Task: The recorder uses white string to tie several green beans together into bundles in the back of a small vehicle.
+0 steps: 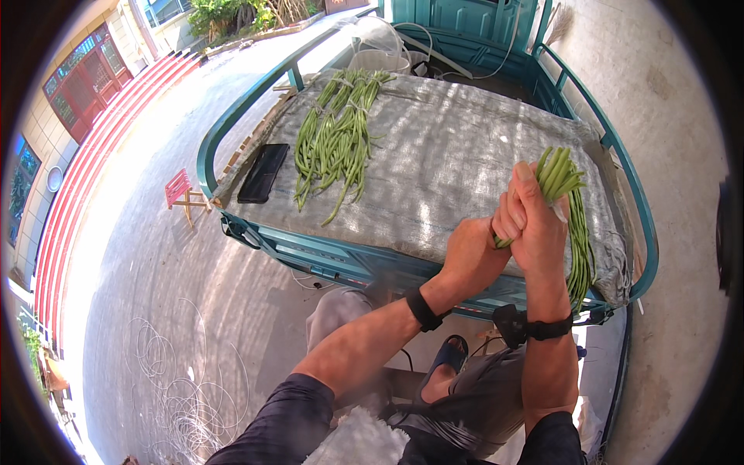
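Green long beans (559, 177) are bunched in my hands over the right front corner of the cloth-covered cart bed. My right hand (540, 225) is closed round the bunch, thumb up, with cut or gathered ends sticking out above it. My left hand (479, 249) presses against it from the left; its fingers are mostly hidden, so what they grip does not show. More long beans (580, 260) hang down just right of my right wrist, over the bed's edge. Farther left lie several tied bundles of long beans (335, 139) on the grey cloth (442, 155).
A black phone (263, 173) lies at the cloth's left edge. Teal rails (637, 209) border the three-wheeled cart. A white bucket (380, 60) stands behind the cloth. A pink folding stool (180, 188) and tangled pale strands (190, 415) are on the ground at left.
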